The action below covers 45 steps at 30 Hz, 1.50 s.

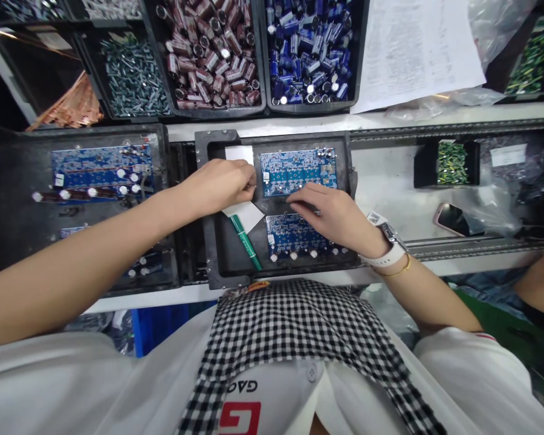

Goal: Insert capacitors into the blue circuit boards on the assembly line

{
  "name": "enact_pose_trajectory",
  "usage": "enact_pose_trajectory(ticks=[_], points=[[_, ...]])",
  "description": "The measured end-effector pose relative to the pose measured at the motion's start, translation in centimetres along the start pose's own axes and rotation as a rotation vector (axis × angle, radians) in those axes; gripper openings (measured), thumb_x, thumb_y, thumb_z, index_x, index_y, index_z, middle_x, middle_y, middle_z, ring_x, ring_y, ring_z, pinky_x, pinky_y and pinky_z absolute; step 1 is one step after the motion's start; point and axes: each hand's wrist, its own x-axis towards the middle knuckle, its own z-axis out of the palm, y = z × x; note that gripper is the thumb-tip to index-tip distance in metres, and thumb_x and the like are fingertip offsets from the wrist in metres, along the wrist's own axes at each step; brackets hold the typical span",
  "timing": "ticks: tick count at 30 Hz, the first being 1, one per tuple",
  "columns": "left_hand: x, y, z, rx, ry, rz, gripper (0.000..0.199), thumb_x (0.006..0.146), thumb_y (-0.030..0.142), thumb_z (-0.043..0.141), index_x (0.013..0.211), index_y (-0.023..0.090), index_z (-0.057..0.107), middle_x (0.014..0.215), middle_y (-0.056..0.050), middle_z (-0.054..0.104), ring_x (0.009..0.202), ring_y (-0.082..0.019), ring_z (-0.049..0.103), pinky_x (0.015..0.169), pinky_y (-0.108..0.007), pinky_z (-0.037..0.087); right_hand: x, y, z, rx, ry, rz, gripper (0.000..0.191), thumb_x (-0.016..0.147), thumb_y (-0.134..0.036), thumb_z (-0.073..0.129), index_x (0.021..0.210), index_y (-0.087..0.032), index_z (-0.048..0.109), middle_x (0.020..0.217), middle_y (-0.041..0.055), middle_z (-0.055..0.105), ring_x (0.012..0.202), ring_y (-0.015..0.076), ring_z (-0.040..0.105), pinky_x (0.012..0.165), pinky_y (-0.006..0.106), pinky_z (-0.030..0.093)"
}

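A black tray (214, 241) in front of me holds two blue circuit boards, one above the other. My left hand (229, 184) is closed, its fingers curled down at the left edge of the upper board (297, 172); whatever they pinch is hidden. Over the lower edge of that board, my right hand (329, 211) has its thumb and fingertips drawn together, and I cannot make out anything in them. It partly covers the lower board (285, 232), which has silver-topped capacitors along its bottom edge. A green marker (246, 240) and a white paper slip (250, 216) lie left of the lower board.
Bins of brown capacitors (213, 60) and blue capacitors (306, 54) stand behind the tray. Another tray with populated boards (100, 166) is at left. On the right are a small box of green-yellow parts (453, 163), a phone (453, 219) and another person's limb (541, 284).
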Motion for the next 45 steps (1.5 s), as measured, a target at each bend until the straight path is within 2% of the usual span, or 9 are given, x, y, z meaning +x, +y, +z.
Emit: enact_pose_trajectory(ticks=[3,8,12,17,24,30,34,37,45], points=[[-0.8,0.1,-0.4,-0.216,0.083,-0.042,0.016,0.079,0.021,0.055,0.086,0.013,0.067,0.082,-0.005,0.067,0.071,-0.016,0.062,0.066,-0.025,0.041,1.4,-0.4,0.5,0.017,0.022,0.007,0.018,0.097,-0.022,0.050,0.107,-0.018,0.065,0.100,0.0056,0.066,0.093,0.0189,0.064,0.083,0.032,0.051],[-1.7,2.7,-1.5,-0.999,0.215,-0.259,0.011,0.072,0.025,0.064,0.076,0.014,0.066,0.064,0.000,0.062,0.058,-0.011,0.055,0.058,-0.021,0.041,2.3,-2.1,1.1,0.122,0.244,0.005,0.018,0.093,-0.025,0.059,0.110,-0.019,0.062,0.103,0.0052,0.065,0.095,0.0166,0.063,0.087,0.030,0.051],[-2.2,5.3,-1.3,-1.456,0.184,-0.390,0.008,0.071,0.021,0.065,0.070,0.013,0.065,0.056,0.002,0.056,0.050,-0.008,0.048,0.051,-0.019,0.036,1.1,-3.8,1.4,0.131,0.383,-0.003,0.014,0.095,-0.026,0.056,0.106,-0.021,0.062,0.101,0.0049,0.068,0.096,0.0158,0.064,0.087,0.030,0.052],[-2.3,7.5,-0.2,-1.805,0.076,-0.419,0.016,0.075,0.025,0.072,0.069,0.012,0.064,0.057,0.002,0.054,0.052,-0.007,0.046,0.053,-0.019,0.037,-1.0,-4.3,1.4,0.176,0.419,0.101,0.013,0.093,-0.027,0.060,0.103,-0.019,0.064,0.094,0.0036,0.070,0.087,0.0133,0.066,0.082,0.027,0.053],[-1.3,9.2,-0.1,-1.909,-0.030,-0.384,0.020,0.074,0.027,0.077,0.077,0.012,0.066,0.060,0.001,0.056,0.056,-0.009,0.050,0.057,-0.021,0.039,-3.0,-3.2,0.2,0.316,0.425,0.175,0.008,0.092,-0.022,0.061,0.098,-0.022,0.067,0.094,0.0005,0.073,0.086,0.0130,0.068,0.081,0.027,0.055],[-0.2,9.8,-0.2,-1.851,-0.063,-0.362,0.020,0.078,0.030,0.077,0.083,0.013,0.069,0.073,-0.002,0.065,0.066,-0.011,0.061,0.068,-0.023,0.050,-3.9,-1.7,-0.3,0.287,0.390,0.162,0.011,0.095,-0.019,0.056,0.096,-0.022,0.067,0.091,0.0009,0.072,0.083,0.0119,0.067,0.077,0.026,0.054],[0.2,10.3,-0.7,-1.761,-0.060,-0.353,0.019,0.080,0.032,0.076,0.085,0.014,0.072,0.072,-0.003,0.069,0.069,-0.012,0.065,0.068,-0.021,0.052,-4.6,-1.0,-0.6,0.255,0.461,0.119,0.013,0.093,-0.016,0.057,0.097,-0.022,0.068,0.097,0.0038,0.070,0.093,0.0136,0.066,0.084,0.029,0.056],[0.4,10.8,-0.9,-1.794,-0.075,-0.363,0.017,0.082,0.031,0.076,0.085,0.014,0.074,0.073,-0.004,0.071,0.069,-0.012,0.066,0.065,-0.020,0.052,-5.0,-0.6,-1.1,0.258,0.502,0.078,0.015,0.092,-0.015,0.059,0.098,-0.023,0.069,0.102,0.0047,0.070,0.095,0.0145,0.067,0.085,0.031,0.057],[1.4,11.9,-0.2,-1.864,-0.105,-0.351,0.015,0.080,0.028,0.077,0.085,0.015,0.072,0.073,-0.002,0.069,0.069,-0.011,0.065,0.070,-0.021,0.054,-5.5,0.8,-2.6,0.441,0.408,0.090,0.008,0.088,-0.019,0.066,0.091,-0.023,0.071,0.098,0.0025,0.073,0.090,0.0143,0.069,0.083,0.030,0.058]])
